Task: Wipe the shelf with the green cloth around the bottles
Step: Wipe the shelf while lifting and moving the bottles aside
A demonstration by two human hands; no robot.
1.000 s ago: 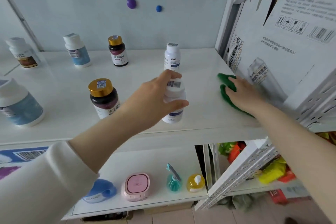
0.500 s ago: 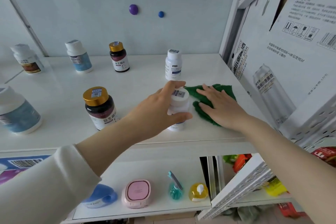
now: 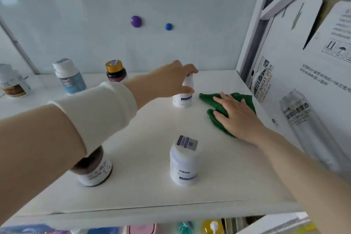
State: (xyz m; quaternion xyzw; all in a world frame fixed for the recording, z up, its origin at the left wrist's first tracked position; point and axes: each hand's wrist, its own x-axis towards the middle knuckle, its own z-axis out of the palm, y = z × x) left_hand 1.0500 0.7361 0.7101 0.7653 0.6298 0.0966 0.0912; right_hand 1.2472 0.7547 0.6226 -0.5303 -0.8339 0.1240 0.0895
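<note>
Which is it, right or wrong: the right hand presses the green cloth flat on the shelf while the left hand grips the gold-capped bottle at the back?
Wrong bottle. The head view shows the left hand gripping the white bottle at the back; the gold-capped bottle stands untouched. The right hand does press the green cloth flat on the shelf.

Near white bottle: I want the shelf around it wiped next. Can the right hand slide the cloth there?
Probably yes. The right hand lies flat on the green cloth, with only bare shelf between it and the near white bottle; the left hand grips the rear white bottle, off that path.
</note>
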